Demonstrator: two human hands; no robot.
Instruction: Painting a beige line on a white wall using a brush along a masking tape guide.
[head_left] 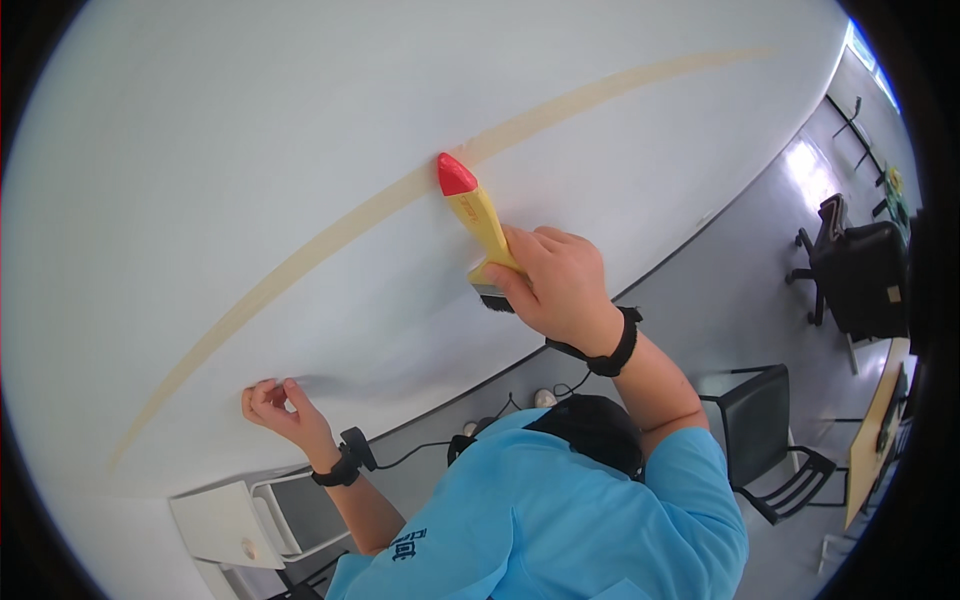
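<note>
Gripping a brush [482, 222] that partly hides the strip [580, 101] ahead, the right hand [560, 283] has a chair [755, 432] rightward, the loosely curled left hand [290, 417] leftward.

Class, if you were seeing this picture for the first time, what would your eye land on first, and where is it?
Probably the paintbrush near the centre, its yellow handle gripped in the right hand with the red end pointing up and the dark bristles down. Next comes the long beige strip, running from lower left to upper right across the white wall. The bright blue shirt stands out at the bottom.
</note>
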